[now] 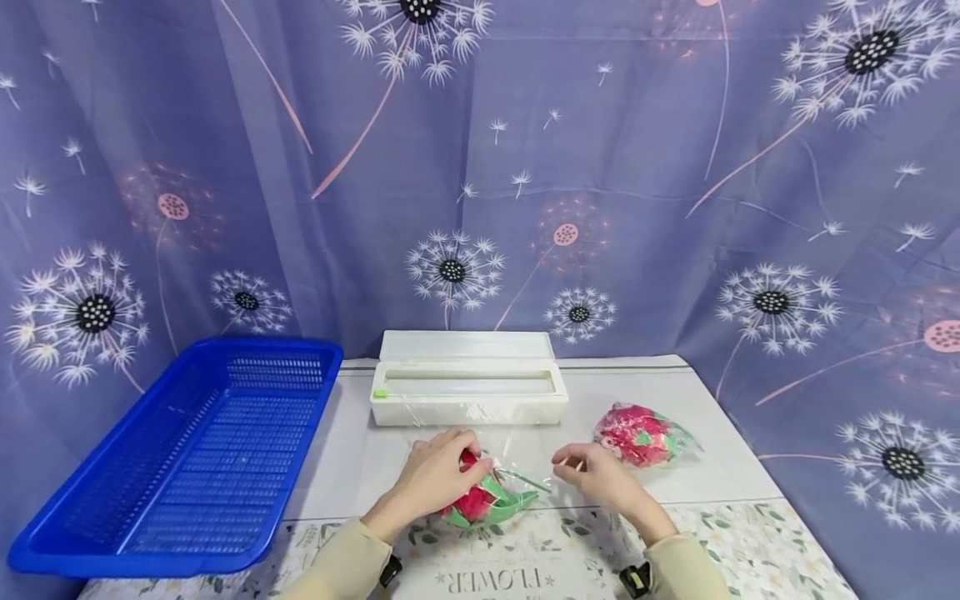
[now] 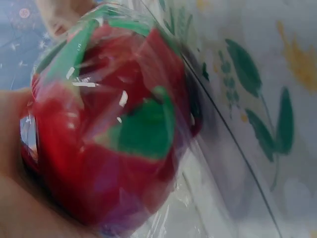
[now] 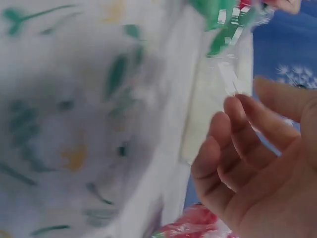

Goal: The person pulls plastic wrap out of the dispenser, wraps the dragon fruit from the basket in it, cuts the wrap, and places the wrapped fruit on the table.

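My left hand (image 1: 438, 471) grips a red dragon fruit (image 1: 474, 502) with green scales, low over the table's front part. Clear cling film (image 2: 124, 99) covers the fruit in the left wrist view, wrinkled and shiny. To the right of it, my right hand (image 1: 596, 473) is raised with its fingers loosely bent and the thumb apart from them. In the right wrist view its fingertips (image 3: 233, 106) are right by a loose, see-through tail of film that trails from the fruit. Nothing shows held between them.
A second film-wrapped dragon fruit (image 1: 645, 435) lies beyond my right hand. Behind the hands stands a white cling film dispenser (image 1: 468, 410) with its lid raised. A large blue plastic basket (image 1: 300, 433) is on the left. A patterned curtain (image 1: 510, 167) hangs behind the table.
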A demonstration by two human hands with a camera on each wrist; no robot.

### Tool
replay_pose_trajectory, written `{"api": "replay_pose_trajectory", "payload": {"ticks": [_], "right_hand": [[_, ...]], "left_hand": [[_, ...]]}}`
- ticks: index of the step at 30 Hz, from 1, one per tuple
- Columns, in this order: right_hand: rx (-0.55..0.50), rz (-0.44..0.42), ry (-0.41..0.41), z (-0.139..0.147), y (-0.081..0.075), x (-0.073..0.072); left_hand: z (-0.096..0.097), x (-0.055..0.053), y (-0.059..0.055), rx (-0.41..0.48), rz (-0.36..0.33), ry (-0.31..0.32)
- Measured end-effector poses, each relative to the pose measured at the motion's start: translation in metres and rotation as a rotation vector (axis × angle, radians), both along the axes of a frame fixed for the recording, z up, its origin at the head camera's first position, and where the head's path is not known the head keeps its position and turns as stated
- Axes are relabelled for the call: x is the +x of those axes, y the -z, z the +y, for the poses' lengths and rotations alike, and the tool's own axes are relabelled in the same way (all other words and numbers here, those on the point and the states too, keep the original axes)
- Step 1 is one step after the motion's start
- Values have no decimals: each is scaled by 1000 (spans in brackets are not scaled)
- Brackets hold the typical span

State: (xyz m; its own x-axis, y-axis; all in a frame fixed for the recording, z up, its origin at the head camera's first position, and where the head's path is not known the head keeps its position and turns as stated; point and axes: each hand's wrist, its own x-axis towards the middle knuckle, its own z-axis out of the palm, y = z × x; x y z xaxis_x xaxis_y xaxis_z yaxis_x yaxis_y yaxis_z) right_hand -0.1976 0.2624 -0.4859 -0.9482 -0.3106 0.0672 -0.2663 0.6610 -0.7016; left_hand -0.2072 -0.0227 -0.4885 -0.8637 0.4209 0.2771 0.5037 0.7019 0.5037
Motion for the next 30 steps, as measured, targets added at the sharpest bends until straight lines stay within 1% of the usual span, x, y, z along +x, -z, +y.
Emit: {"api": "replay_pose_trajectory", "payload": {"ticks": [2, 4, 7, 10, 13, 15, 16, 19, 22, 24, 26, 27, 29, 30], "right_hand": [[25, 23, -46, -4, 3, 2], [9, 29, -75, -11, 6, 2], [-23, 28, -109, -21, 9, 2], [-36, 19, -137, -29, 12, 3], [-10, 26, -142, -34, 13, 4], [23, 33, -140, -35, 12, 5], [49, 35, -139, -35, 11, 6], [131, 47, -116, -36, 5, 7], [167, 128, -52, -43, -2, 12], [145, 193, -21, -52, -7, 16], [107, 252, -34, -64, -10, 20], [91, 265, -59, -69, -11, 22], [67, 275, -122, -79, -12, 23], [55, 276, -147, -84, -11, 23]], "left_hand": [[0, 0, -1, 9, 20, -24], [1, 0, -2, 18, 38, -53], [3, 1, -3, 33, 46, -93], [5, 2, -3, 28, 28, -121], [6, 2, -3, 10, -9, -129], [3, 1, -3, 12, -43, -110], [1, 0, -3, 22, -60, -87], [-9, -2, -3, 83, -139, 22], [-19, -1, -5, 151, -220, 130], [-24, 0, -6, 199, -275, 177], [-28, 0, -6, 257, -302, 205], [-31, 0, -6, 294, -323, 203], [-38, -1, -6, 393, -352, 180], [-42, -1, -7, 435, -345, 150]]}}
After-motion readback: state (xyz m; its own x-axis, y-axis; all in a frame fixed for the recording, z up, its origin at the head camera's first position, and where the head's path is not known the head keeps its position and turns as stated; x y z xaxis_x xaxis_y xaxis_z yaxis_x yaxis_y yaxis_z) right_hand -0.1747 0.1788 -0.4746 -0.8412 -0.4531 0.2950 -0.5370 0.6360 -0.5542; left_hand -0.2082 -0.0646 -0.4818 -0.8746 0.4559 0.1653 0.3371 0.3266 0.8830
